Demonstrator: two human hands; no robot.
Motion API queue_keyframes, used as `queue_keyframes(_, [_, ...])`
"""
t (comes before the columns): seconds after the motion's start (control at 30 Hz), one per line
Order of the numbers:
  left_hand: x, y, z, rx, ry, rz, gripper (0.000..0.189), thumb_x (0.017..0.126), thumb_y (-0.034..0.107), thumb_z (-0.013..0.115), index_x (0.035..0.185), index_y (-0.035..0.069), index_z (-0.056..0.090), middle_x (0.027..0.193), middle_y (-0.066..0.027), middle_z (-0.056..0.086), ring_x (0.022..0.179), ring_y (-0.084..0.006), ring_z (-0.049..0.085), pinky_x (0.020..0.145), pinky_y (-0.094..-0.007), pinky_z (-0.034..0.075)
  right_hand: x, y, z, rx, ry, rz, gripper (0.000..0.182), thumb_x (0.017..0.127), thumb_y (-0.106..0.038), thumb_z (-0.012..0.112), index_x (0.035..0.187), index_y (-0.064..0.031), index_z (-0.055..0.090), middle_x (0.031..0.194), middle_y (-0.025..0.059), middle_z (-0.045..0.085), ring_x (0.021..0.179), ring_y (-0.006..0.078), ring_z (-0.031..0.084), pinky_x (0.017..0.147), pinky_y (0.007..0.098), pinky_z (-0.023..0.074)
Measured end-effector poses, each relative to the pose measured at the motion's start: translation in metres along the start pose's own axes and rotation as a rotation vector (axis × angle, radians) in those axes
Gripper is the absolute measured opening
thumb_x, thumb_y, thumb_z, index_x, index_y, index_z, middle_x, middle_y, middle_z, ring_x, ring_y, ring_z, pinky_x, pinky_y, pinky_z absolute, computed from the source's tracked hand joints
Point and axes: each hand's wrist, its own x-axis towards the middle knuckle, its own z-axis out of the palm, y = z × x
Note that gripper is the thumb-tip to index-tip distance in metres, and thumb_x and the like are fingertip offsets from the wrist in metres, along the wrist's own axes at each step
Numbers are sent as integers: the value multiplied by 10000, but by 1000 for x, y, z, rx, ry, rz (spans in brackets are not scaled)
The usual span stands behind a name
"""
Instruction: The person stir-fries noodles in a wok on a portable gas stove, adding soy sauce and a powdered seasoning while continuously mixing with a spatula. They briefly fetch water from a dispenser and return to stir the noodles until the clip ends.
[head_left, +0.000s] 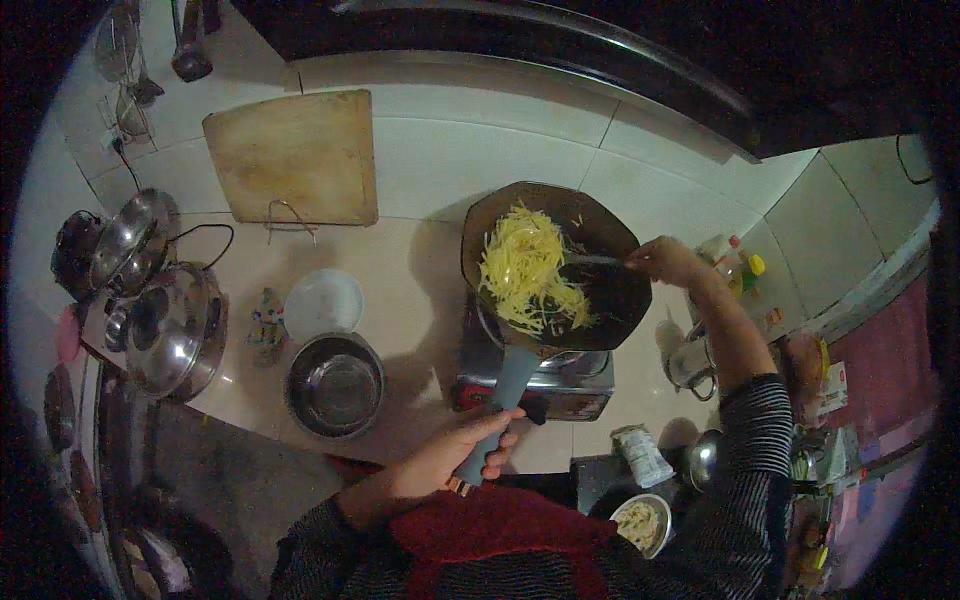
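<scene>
My left hand (469, 450) grips the grey handle (514, 379) of a dark, many-sided frying pan (611, 319). The pan sits tilted over a portable gas stove (592, 401); whether it touches the burner I cannot tell. Pale yellow shreds, possibly potato (525, 259), lie heaped in its left half, with a few strands spread toward the middle. From the right, my right hand (664, 259) holds a thin utensil (600, 259) that reaches into the pan. Its far end is hidden or blurred near the shreds.
Left on the counter are a steel pot (335, 386), a white plate (324, 301), a small glass bottle (268, 326) and stacked lidded pans (169, 330). A cutting board (292, 157) leans on the wall. Rightward stand a metal cup (688, 361), a packet (643, 455) and a food bowl (643, 525).
</scene>
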Motion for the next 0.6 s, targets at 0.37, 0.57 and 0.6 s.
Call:
queue_keyframes(0.37, [0,-4,-4,9,-2,29,369,917,295,479,1192,62,403,797,-14,439,595,-91,422,476,-230,381,-48,-163,-102,-702,4,-202,213,773,-345,576,812,-156,667,735,81,639,701,283,607,645,390,472])
queue_keyframes(0.57, [0,-5,-6,-25,-10,38,358,917,287,479,1183,57,412,790,-14,441,596,-92,422,490,-222,383,-34,-259,-37,-1008,-142,-238,107,713,-139,635,801,-135,694,811,16,668,797,195,648,609,321,507])
queue_keyframes(0.6, [-1,-5,-4,-24,2,39,356,917,285,480,1181,55,414,791,-14,441,596,-92,422,491,-223,383,-26,-260,-31,-966,-138,-150,112,714,-137,636,809,-140,694,812,8,667,796,187,647,602,311,502])
